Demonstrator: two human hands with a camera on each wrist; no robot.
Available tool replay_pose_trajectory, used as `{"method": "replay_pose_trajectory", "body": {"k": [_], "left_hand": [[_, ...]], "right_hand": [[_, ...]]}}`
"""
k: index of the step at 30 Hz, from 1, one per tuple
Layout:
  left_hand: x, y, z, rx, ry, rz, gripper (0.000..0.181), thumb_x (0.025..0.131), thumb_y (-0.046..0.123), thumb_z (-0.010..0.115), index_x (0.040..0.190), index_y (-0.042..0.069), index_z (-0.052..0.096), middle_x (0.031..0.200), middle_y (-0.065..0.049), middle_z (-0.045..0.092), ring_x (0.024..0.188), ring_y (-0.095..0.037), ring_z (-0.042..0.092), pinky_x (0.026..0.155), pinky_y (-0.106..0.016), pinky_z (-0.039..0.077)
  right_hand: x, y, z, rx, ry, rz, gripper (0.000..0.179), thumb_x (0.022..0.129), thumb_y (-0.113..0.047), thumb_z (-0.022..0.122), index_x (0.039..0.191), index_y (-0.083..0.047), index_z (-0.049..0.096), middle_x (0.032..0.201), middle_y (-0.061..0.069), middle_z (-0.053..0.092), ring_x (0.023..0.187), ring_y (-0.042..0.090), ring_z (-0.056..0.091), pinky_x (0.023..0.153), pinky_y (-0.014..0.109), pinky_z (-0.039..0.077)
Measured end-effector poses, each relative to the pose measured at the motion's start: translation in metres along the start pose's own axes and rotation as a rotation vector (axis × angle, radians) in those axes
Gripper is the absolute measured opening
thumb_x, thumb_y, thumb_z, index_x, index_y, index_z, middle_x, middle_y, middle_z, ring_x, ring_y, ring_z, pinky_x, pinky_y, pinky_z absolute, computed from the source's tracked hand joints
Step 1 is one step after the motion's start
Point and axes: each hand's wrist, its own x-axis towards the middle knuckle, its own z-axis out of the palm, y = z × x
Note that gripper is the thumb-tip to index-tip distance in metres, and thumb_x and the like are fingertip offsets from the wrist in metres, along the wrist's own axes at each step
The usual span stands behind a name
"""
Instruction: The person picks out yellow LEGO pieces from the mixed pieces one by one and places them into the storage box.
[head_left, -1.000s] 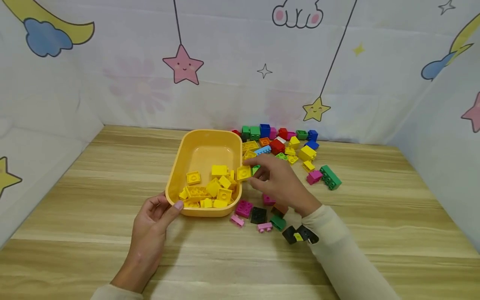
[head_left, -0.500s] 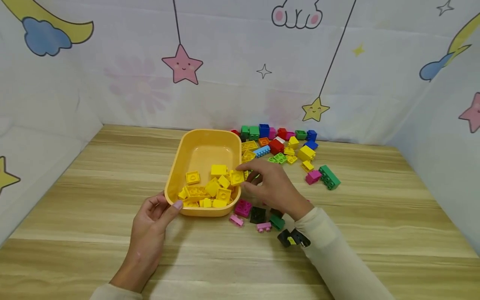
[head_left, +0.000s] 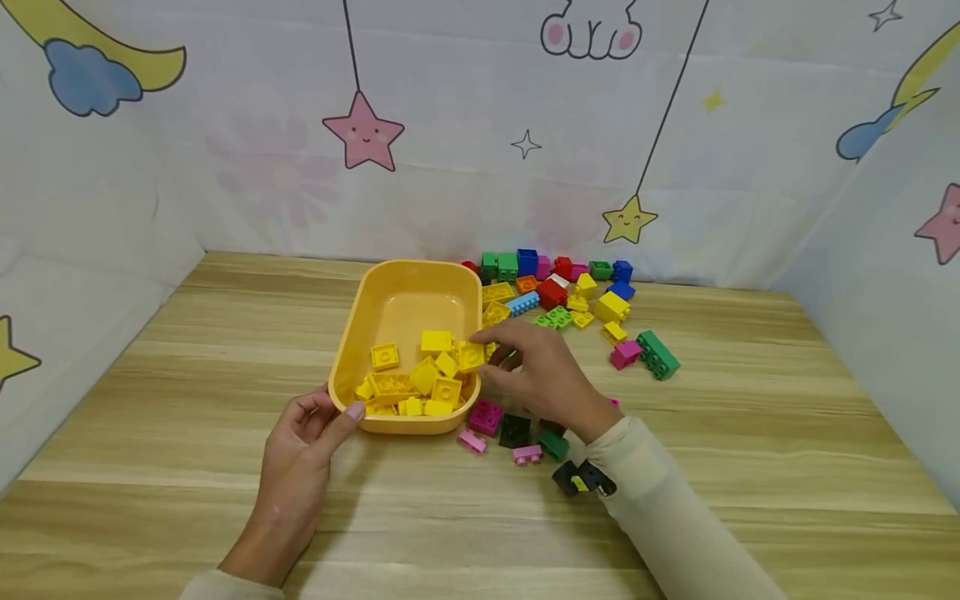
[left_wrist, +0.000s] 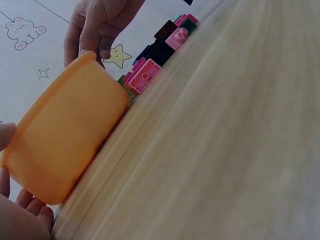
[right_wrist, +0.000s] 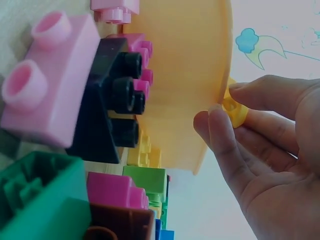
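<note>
A pale orange plastic tub (head_left: pixel 420 426) stands on the table with several yellow toy bricks (head_left: pixel 424 377) heaped toward its near end. At its near left corner my left hand (head_left: pixel 300 467) grips the rim, thumb on top and fingers at the outer side. My right hand (head_left: pixel 543 371) is over the tub's right rim, pinching a square yellow brick (head_left: pixel 472 357) between thumb and fingers. In the right wrist view that yellow brick (right_wrist: pixel 235 111) is mostly hidden by the fingertips, close by the tub's rim.
Mixed bricks lie right of the tub, among them a dark green brick (head_left: pixel 657 356), a red brick (head_left: pixel 552 293) and a yellow brick (head_left: pixel 612 307). Nearer me are a magenta brick (head_left: pixel 486 417), a black brick (head_left: pixel 515 431) and light pink ones. A patterned cloth (head_left: pixel 465 167) backs the wooden table (head_left: pixel 172 400).
My right hand has moved left and slightly down, bringing the yellow brick from outside the right rim to over the tub's bricks. The left hand keeps its hold on the tub.
</note>
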Motion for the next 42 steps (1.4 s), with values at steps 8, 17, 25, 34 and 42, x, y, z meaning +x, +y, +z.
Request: {"method": "replay_pose_trajectory", "body": {"k": [8,17,25,34,42], "left_hand": [[0.001,-0.001,0.000,-0.002,-0.001,0.000,0.043,0.093,0.012,0.074,0.117,-0.002,0.041,0.142,-0.013,0.042,0.133,-0.019,0.042,0.105,-0.021,0.041],[0.002,-0.001,0.002,0.013,0.003,-0.013,0.043,0.094,0.013,0.074,0.118,-0.003,0.042,0.142,-0.013,0.042,0.130,-0.019,0.044,0.103,-0.019,0.041],[0.002,-0.001,0.001,0.054,0.013,-0.032,0.044,0.094,0.017,0.074,0.114,-0.005,0.043,0.144,-0.012,0.043,0.133,-0.019,0.042,0.107,-0.022,0.038],[0.003,-0.002,0.003,0.033,0.000,-0.031,0.044,0.093,0.018,0.075,0.110,-0.005,0.042,0.145,-0.012,0.042,0.134,-0.020,0.041,0.108,-0.023,0.037],[0.002,-0.004,0.002,0.039,0.023,-0.045,0.045,0.092,0.018,0.076,0.110,-0.005,0.042,0.146,-0.010,0.039,0.136,-0.020,0.038,0.112,-0.027,0.033]], "right_hand": [[-0.001,-0.001,0.002,-0.005,0.012,0.003,0.034,0.092,-0.013,0.076,0.125,-0.013,0.069,0.118,-0.001,0.065,0.091,0.013,0.063,0.077,0.025,0.058],[-0.002,0.002,0.007,0.004,0.017,-0.015,0.033,0.092,-0.012,0.075,0.125,-0.011,0.069,0.118,0.000,0.066,0.089,0.012,0.064,0.077,0.024,0.058],[-0.002,0.003,-0.001,0.024,-0.033,-0.023,0.039,0.093,-0.017,0.075,0.131,-0.011,0.066,0.120,0.001,0.066,0.092,0.011,0.062,0.078,0.025,0.057],[-0.011,0.057,-0.081,-0.228,0.239,0.206,0.015,0.097,-0.007,0.065,0.109,-0.002,0.071,0.109,0.013,0.069,0.097,0.033,0.060,0.083,0.048,0.054],[-0.016,0.108,-0.085,-0.491,0.087,0.496,0.022,0.090,-0.013,0.069,0.109,-0.003,0.073,0.111,0.016,0.067,0.104,0.040,0.048,0.086,0.060,0.036]]}}
